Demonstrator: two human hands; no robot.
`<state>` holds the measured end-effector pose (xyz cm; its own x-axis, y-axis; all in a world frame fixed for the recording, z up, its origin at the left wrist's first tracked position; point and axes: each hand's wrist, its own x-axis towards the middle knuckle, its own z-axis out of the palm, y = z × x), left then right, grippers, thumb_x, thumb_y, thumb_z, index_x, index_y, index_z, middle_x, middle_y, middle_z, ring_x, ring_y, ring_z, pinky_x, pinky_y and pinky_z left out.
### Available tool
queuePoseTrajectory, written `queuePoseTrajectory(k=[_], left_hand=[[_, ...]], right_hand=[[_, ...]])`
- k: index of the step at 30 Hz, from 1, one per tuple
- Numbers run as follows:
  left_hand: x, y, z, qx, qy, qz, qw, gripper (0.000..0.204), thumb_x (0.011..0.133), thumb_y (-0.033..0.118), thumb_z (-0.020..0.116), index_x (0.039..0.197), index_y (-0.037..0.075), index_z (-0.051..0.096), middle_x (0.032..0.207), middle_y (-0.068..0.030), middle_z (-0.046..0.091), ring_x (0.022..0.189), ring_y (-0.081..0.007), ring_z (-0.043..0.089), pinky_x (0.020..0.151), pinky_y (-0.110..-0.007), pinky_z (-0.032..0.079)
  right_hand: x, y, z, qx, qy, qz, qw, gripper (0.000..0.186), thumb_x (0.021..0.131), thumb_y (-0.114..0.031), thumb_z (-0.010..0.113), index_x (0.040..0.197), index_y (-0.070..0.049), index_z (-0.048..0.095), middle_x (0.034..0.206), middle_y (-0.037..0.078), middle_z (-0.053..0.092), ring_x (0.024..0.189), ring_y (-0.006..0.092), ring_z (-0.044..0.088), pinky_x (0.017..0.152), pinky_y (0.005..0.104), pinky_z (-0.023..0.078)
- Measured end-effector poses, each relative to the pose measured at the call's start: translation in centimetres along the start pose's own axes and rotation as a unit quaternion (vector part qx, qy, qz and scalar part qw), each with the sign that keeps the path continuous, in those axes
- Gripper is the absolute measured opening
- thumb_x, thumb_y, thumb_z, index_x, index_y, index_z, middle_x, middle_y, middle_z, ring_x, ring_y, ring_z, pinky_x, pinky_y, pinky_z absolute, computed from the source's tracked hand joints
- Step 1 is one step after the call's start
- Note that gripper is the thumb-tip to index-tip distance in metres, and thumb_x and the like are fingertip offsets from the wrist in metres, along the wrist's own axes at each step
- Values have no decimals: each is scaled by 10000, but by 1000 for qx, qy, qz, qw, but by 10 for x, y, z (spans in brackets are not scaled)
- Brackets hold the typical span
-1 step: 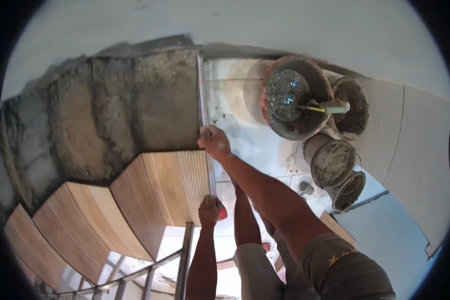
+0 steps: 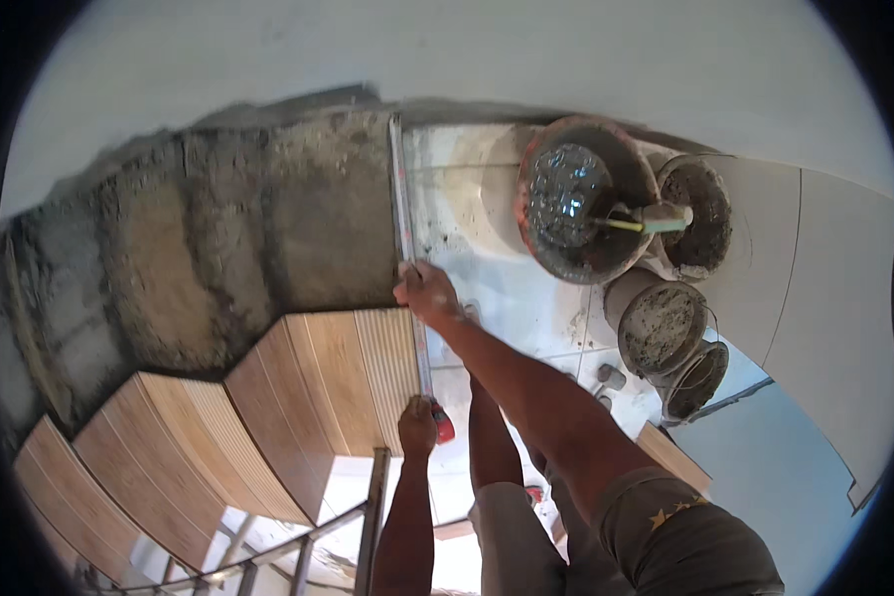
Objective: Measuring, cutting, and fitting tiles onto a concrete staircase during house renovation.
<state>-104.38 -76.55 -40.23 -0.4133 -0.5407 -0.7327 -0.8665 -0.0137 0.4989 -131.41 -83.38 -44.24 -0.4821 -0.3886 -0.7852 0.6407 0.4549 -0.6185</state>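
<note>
My left hand (image 2: 417,429) is closed round the red case of a tape measure (image 2: 443,425), by the near corner of the stair covering. The pale blade (image 2: 400,189) stretches from the case along the side edge of a ribbed wood-look tile (image 2: 385,353) and over the bare step to the wall. Farther up, my right hand (image 2: 430,295) is closed over the blade at the tile's far edge. A thin dark thing shows at its fingers, too small to name. Beyond the tile lies a rough bare cement step (image 2: 328,214).
Several wood-look treads (image 2: 149,457) descend at left beside a metal railing (image 2: 372,517). On the right stands a large tub (image 2: 529,189) with wet grey mix and a pale-handled tool (image 2: 666,219), next to several mortar buckets (image 2: 663,323). A white wall (image 2: 447,50) runs along the far side.
The whole view has shifted slightly, so the treads and hands appear a little lower. Both hands keep their places along the tape measure.
</note>
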Motion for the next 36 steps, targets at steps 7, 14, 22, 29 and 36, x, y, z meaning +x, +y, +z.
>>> queuePoseTrajectory(k=[7,14,22,29,36], left_hand=[[8,-11,-2,-48,-49,-36,997,330,1058,243,451,907,27,650,805,-90,693,749,-196,680,738,-350,540],[8,-13,-5,-73,-72,-63,993,334,1061,219,440,930,1,657,819,-110,705,741,-201,684,721,-359,547],[6,-14,0,-85,-52,-88,991,319,1062,220,463,945,-5,656,836,-120,723,748,-214,696,721,-370,547],[1,-3,-2,-64,-34,-79,994,303,1057,231,484,962,6,664,831,-123,729,790,-229,714,745,-375,549],[2,13,-7,-51,-37,-90,994,335,1057,247,465,952,5,671,845,-134,730,805,-266,716,779,-407,544]], right_hand=[[-1,6,2,0,18,-29,999,432,1040,-412,543,916,-11,647,703,96,706,622,195,676,610,355,527],[7,21,1,49,-3,-1,999,440,1049,-420,557,988,5,657,742,95,726,646,160,683,625,323,546],[7,16,0,57,-21,8,998,396,1058,-385,558,1027,-3,655,765,70,722,646,134,656,606,316,519],[4,14,-1,55,-17,18,998,396,1061,-385,562,1021,0,646,780,75,719,625,135,640,595,319,510],[8,11,-2,14,-17,33,999,383,1071,-356,544,1015,13,633,776,103,723,643,154,665,616,320,531]])
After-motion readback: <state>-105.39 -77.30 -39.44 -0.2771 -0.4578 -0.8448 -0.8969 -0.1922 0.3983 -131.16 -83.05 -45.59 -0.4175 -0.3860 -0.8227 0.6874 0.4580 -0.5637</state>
